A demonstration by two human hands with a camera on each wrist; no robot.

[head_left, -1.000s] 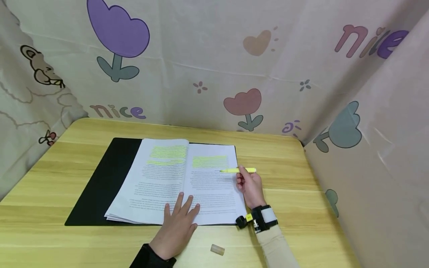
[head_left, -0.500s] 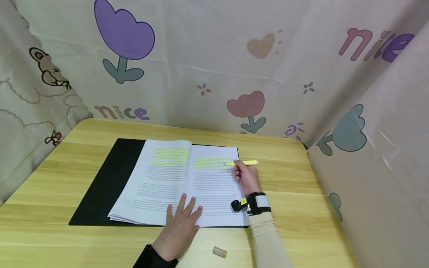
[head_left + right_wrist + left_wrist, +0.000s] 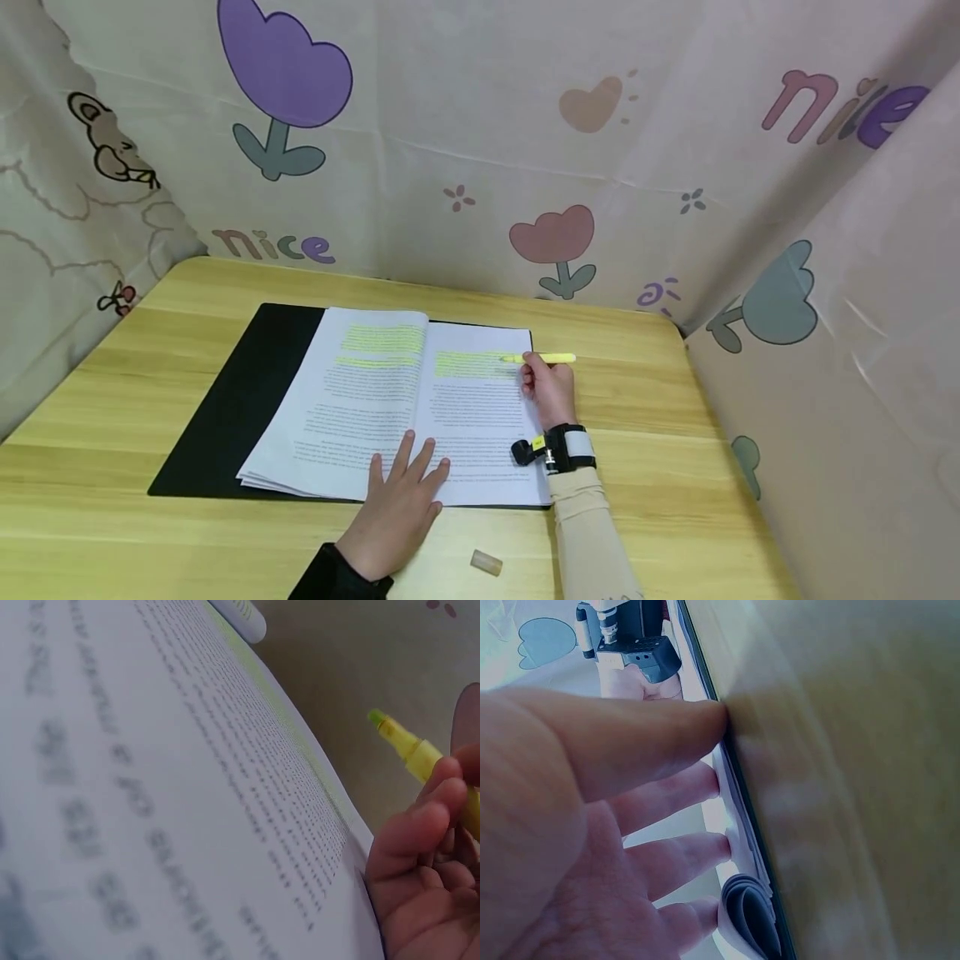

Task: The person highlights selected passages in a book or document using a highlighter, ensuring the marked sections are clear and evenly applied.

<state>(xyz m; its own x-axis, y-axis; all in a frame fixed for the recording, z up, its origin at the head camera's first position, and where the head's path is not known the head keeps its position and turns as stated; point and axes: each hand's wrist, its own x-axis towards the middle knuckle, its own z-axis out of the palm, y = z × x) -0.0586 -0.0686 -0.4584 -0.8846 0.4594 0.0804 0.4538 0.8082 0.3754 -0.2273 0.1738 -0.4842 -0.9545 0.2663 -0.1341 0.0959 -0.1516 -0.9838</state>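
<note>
Printed pages [image 3: 480,408] lie spread on a black folder [image 3: 225,417], with yellow-marked lines near the top of both pages. Pinched between the thumb and fingers of my right hand [image 3: 549,392] is a yellow highlighter [image 3: 558,358], lying almost sideways over the right page's marked lines. In the right wrist view the highlighter's green-yellow tip [image 3: 376,717] appears raised off the paper. My left hand [image 3: 397,512] rests with fingers spread across the lower middle of the pages. The left wrist view shows its thumb [image 3: 660,735] at the paper's lower edge.
A small translucent cap [image 3: 487,562] lies on the wooden table [image 3: 675,500] in front of the folder, right of my left hand. A patterned curtain [image 3: 420,125] encloses the table's back and sides. A wrist camera [image 3: 525,452] juts from my right wrist over the page.
My right hand has moved up the right page with the highlighter, from below the marked lines to over them. The left hand stays in place; the head view has shifted slightly.
</note>
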